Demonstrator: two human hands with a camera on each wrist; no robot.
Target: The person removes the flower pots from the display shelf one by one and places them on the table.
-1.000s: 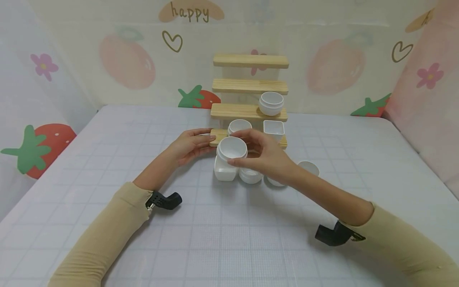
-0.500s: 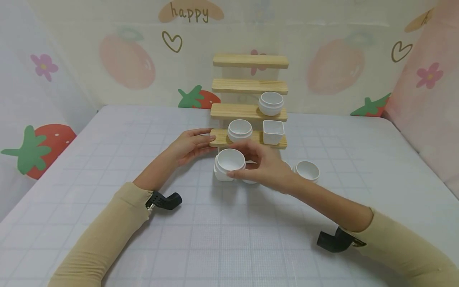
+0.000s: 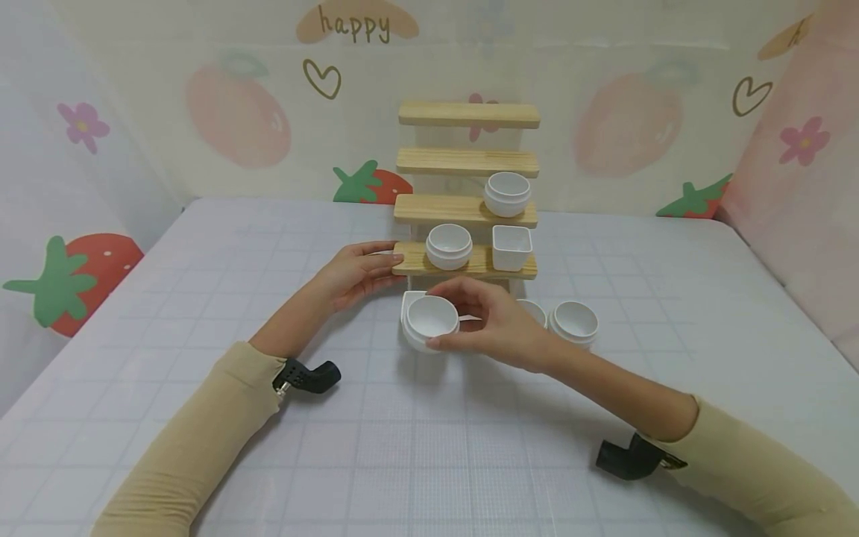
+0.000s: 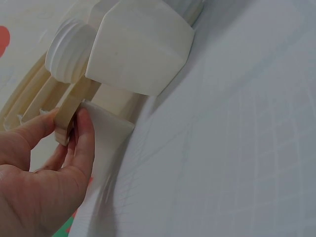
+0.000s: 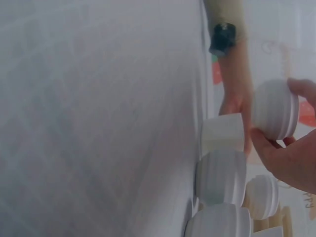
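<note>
- Head view: right hand (image 3: 486, 327) pinches the held pot (image 3: 431, 321), a white round one, mouth up, in front of the wooden rack (image 3: 467, 161), toward its left end.
- Head view: left hand (image 3: 356, 277) at the rack's left end, fingers on the lowest tier (image 3: 482, 261).
- Head view, on the rack: mid-left round pot (image 3: 449, 247) and small square pot (image 3: 512, 248) on the lowest tier, left and right; upper round pot (image 3: 508, 194) on the second tier up, right end. No pots on the top two tiers.
- Head view, off the rack: front square pot (image 3: 411, 297) just before the rack's left end, partly behind the held pot; half-hidden round pot (image 3: 532, 312) and outer round pot (image 3: 575, 322) on the counter (image 3: 376, 447), before and past the rack's right end.
- Left wrist view: thumb and fingers clasp the rack's lowest tier at its end; looks like steadying.
- Right wrist view: held pot between thumb and fingers, raised off the counter. Inner round pot (image 5: 220, 177) beside the front square pot, in front of the rack.
- Progress, judged: partway. Three pots on the rack, one in hand, at least four on the counter; held pot not yet set down.
</note>
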